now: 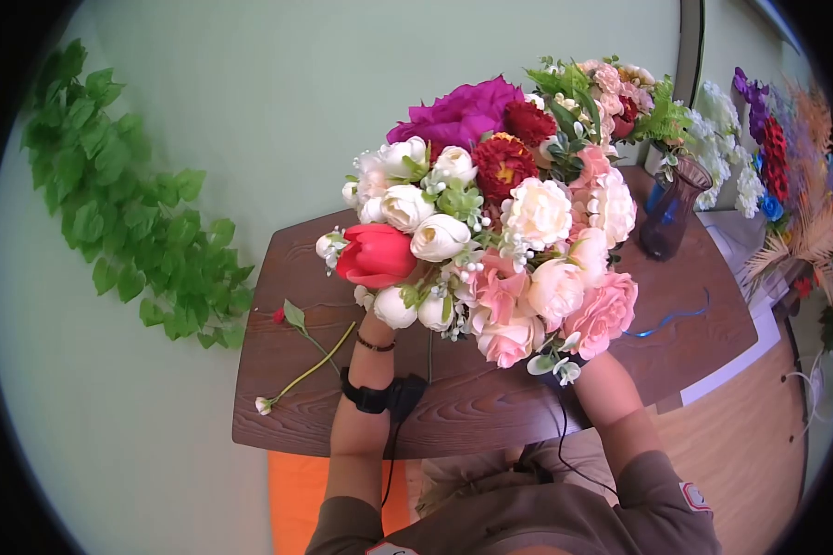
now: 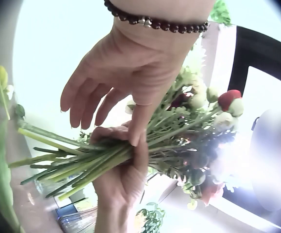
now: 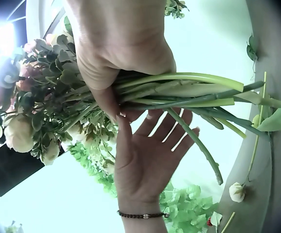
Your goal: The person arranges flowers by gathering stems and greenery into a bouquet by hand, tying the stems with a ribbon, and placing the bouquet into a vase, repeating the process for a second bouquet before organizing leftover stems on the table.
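Observation:
A large bouquet (image 1: 491, 222) of artificial-looking flowers fills the middle of the head view, with white, pink, red and magenta blooms that hide both hands there. My right hand (image 3: 118, 60) grips the bundle of green stems (image 3: 189, 94) just below the foliage. On the other side of the bundle, my left hand (image 2: 126, 73), with a beaded bracelet (image 2: 162, 25) at its wrist, has its fingers spread loosely. Its thumb tip is right at the stems by the right hand's thumb, and the fingers are not wrapped round the bundle.
On the brown wooden table (image 1: 453, 407) lie a small red flower (image 1: 279, 315) and a white bud on a stem (image 1: 264, 405) at left. A blue ribbon (image 1: 668, 317) lies at right, near a purple glass vase (image 1: 674, 211). Green vines (image 1: 111, 176) hang on the left wall.

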Demonstrator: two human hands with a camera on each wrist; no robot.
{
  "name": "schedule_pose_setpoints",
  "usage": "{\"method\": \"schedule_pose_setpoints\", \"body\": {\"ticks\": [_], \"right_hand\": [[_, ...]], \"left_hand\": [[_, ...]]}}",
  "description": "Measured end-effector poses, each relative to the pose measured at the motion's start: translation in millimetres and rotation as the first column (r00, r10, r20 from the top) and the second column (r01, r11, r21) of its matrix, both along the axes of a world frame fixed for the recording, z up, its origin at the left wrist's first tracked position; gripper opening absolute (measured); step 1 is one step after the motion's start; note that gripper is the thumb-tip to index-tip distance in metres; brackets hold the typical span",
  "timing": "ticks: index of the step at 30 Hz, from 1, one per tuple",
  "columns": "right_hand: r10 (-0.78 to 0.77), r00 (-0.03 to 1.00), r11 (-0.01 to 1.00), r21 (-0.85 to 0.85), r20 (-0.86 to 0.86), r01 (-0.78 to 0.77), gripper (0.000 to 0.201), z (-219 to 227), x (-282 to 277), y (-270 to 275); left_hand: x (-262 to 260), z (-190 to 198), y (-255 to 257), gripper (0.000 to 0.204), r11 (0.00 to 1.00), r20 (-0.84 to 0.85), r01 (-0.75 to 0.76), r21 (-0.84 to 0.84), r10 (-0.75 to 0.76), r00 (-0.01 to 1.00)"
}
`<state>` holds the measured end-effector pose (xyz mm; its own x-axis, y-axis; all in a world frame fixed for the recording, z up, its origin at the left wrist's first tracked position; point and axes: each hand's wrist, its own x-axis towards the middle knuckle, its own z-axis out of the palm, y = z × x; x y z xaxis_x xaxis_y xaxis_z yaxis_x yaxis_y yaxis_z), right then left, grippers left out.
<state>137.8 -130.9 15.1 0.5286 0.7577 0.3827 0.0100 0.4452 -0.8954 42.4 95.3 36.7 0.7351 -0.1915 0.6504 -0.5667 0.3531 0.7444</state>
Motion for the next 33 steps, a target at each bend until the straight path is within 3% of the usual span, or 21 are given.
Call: {"method": "schedule_pose_setpoints", "body": {"ticks": [2,4,5,6,8,10,12,14,15,16,17,18,19,20,22,24,26,27,30,32,33], "right_hand": [[0.004,1.000,1.000,-0.006,0.008,-0.004,0.057,3.4,1.2,4.8],[0.007,1.000,1.000,-0.015,0.015,-0.007,0.057,6.2,0.6,9.9],[0.008,1.000,1.000,-0.019,0.018,-0.008,0.057,7.8,-0.2,13.8],[0.010,1.000,1.000,-0.024,0.021,-0.009,0.057,9.1,1.2,14.8],[0.014,1.000,0.999,-0.035,0.027,-0.013,0.057,7.4,-0.3,13.8],[0.022,0.999,0.999,-0.047,0.032,-0.020,0.057,8.2,0.1,16.0],[0.029,0.999,0.998,-0.062,0.040,-0.026,0.057,6.7,-2.3,15.9],[0.034,0.998,0.997,-0.072,0.049,-0.031,0.057,21.2,6.1,34.7],[0.036,0.998,0.997,-0.075,0.052,-0.032,0.057,-8.3,-11.1,-7.5],[0.037,0.998,0.996,-0.077,0.055,-0.033,0.057,-3.5,-10.3,2.1],[0.038,0.998,0.996,-0.079,0.056,-0.033,0.057,0.4,-7.1,7.4],[0.038,0.998,0.996,-0.081,0.057,-0.033,0.057,11.6,-1.1,24.3],[0.037,0.998,0.996,-0.083,0.058,-0.032,0.057,-11.3,-14.3,-9.9],[0.036,0.998,0.996,-0.084,0.060,-0.031,0.057,-3.6,-5.9,-3.6],[0.033,0.997,0.996,-0.087,0.064,-0.027,0.058,3.2,-1.1,3.7],[0.029,0.997,0.996,-0.090,0.069,-0.023,0.058,1.0,-5.2,1.3],[0.030,0.997,0.995,-0.093,0.074,-0.023,0.058,2.6,-0.2,-2.1],[0.032,0.997,0.995,-0.096,0.076,-0.024,0.058,1.3,-1.4,-3.3],[0.038,0.996,0.994,-0.106,0.084,-0.029,0.058,-19.6,-17.5,-30.0],[0.040,0.995,0.993,-0.112,0.088,-0.030,0.058,10.9,8.4,4.6],[0.040,0.995,0.993,-0.114,0.090,-0.029,0.058,11.6,9.3,5.8]], "left_hand": [[-43.8,10.3,-16.8,0.055,0.868,0.116,-0.410,0.282,0.393,0.912],[-56.0,37.5,-33.6,0.049,0.507,0.323,-0.726,0.465,0.666,0.672],[-62.2,52.9,-45.9,0.040,0.353,0.483,-0.823,0.444,0.679,0.552],[-62.8,52.6,-49.4,0.040,0.353,0.482,-0.825,0.442,0.682,0.550],[-64.6,48.9,-55.3,0.042,0.107,0.635,-0.883,0.456,0.656,0.407],[-60.0,41.9,-64.8,0.045,0.210,0.538,-0.881,0.424,0.724,0.432],[-59.9,38.3,-75.3,0.044,0.121,0.573,-0.910,0.395,0.742,0.347],[-49.4,10.2,-67.7,0.043,0.214,0.503,-0.891,0.400,0.762,0.408],[-51.0,17.7,-69.8,0.046,0.308,0.486,-0.901,0.305,0.764,0.425],[-47.9,7.2,-71.1,0.051,0.568,0.231,-0.787,0.241,0.755,0.614],[-46.4,-1.3,-69.0,0.051,0.567,0.230,-0.788,0.241,0.755,0.614],[-46.1,-5.5,-68.2,0.045,0.416,0.373,-0.847,0.332,0.766,0.523],[-45.9,-9.0,-67.5,0.040,0.246,0.514,-0.886,0.393,0.740,0.433],[-49.2,6.0,-72.8,0.035,0.064,0.647,-0.905,0.421,0.678,0.349],[-65.3,62.4,-92.0,0.026,0.306,0.184,-0.809,0.502,0.876,0.445],[-59.5,72.0,-97.5,0.025,0.335,0.073,-0.843,0.421,0.914,0.400],[-51.1,66.7,-89.2,0.029,0.434,0.069,-0.846,0.310,0.877,0.475],[-47.9,69.5,-91.5,0.032,0.591,-0.147,-0.792,0.155,0.806,0.573],[-43.1,66.5,-89.5,0.036,0.596,-0.248,-0.798,0.088,0.789,0.562],[-47.2,73.2,-92.3,0.038,0.565,-0.234,-0.813,0.140,0.817,0.528],[-49.9,75.3,-92.4,0.039,0.499,-0.130,-0.832,0.244,0.867,0.482]]}}
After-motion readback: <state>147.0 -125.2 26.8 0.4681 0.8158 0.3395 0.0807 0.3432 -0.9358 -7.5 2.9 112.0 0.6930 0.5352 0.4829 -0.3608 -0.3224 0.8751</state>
